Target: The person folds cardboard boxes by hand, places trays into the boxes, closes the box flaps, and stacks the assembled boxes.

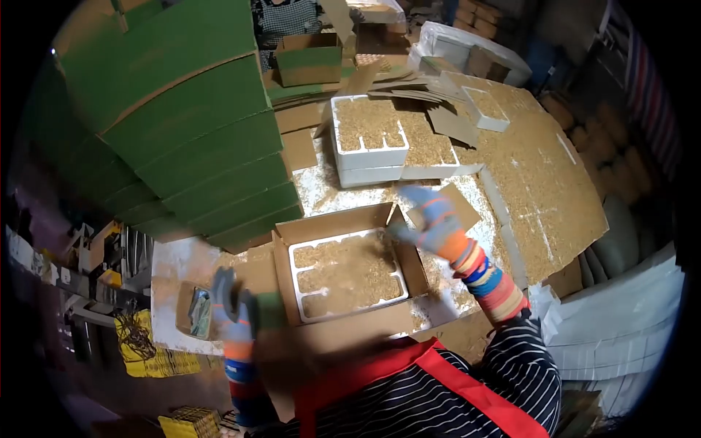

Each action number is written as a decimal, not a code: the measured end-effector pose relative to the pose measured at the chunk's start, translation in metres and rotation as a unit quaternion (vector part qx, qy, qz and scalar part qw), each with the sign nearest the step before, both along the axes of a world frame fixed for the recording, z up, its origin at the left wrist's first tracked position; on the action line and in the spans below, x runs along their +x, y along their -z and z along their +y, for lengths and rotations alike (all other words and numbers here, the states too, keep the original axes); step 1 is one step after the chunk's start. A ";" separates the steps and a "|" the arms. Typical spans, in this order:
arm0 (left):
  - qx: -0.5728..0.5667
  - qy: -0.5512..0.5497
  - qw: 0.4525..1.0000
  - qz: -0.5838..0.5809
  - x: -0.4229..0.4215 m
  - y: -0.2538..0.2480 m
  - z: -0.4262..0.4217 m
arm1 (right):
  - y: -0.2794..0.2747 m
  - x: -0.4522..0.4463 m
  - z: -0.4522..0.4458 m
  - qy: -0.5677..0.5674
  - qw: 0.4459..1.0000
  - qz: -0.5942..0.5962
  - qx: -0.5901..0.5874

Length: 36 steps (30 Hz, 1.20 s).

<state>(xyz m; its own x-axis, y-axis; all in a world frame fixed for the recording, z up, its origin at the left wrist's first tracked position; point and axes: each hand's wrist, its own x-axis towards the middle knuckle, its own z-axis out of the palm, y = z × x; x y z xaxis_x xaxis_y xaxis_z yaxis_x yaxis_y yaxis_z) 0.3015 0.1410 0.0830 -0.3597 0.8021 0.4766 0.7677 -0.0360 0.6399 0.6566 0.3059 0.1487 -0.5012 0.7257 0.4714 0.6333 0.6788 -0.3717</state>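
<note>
An open cardboard box [412, 271] stands in front of me, with a white foam tray [295, 279] inside it filled with brown, sawdust-like material. My right hand [432, 226], in a grey and orange glove, is over the box's right rear corner, fingers spread and nothing seen in them. Left of the box is my left hand [235, 305], gloved, fingers apart, near a green and brown cardboard flap [270, 309]. Beyond the box sit stacked white foam trays [371, 174] holding the same material.
Tall green boxes [212, 139] are stacked at the left. Flat cardboard pieces [451, 125] lie behind the trays. A small bin [193, 312] is at the left edge. A board [562, 212] covered with brown material is at the right. Part of a person [288, 18] shows at the back.
</note>
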 end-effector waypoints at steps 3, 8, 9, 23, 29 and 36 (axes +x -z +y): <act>0.027 -0.133 0.991 -0.009 -0.073 0.044 -0.020 | 0.088 0.073 0.028 0.321 0.938 0.054 -0.123; -0.016 -0.310 0.921 -0.236 -0.128 0.047 -0.045 | 0.193 0.089 0.013 0.570 0.721 -0.156 -0.362; 0.006 -0.290 0.941 -0.171 -0.165 0.089 -0.052 | 0.216 0.089 0.015 0.560 0.723 -0.179 -0.363; -0.375 -0.170 0.911 0.008 -0.178 0.114 -0.032 | 0.350 0.151 0.082 0.111 0.989 -0.098 0.001; -0.228 -0.314 0.895 -0.221 -0.188 0.115 -0.052 | 0.327 0.118 0.057 0.239 0.846 0.406 -0.250; -0.190 -0.359 0.911 -0.070 -0.168 0.065 -0.044 | 0.258 0.164 0.008 0.275 0.675 0.574 -0.374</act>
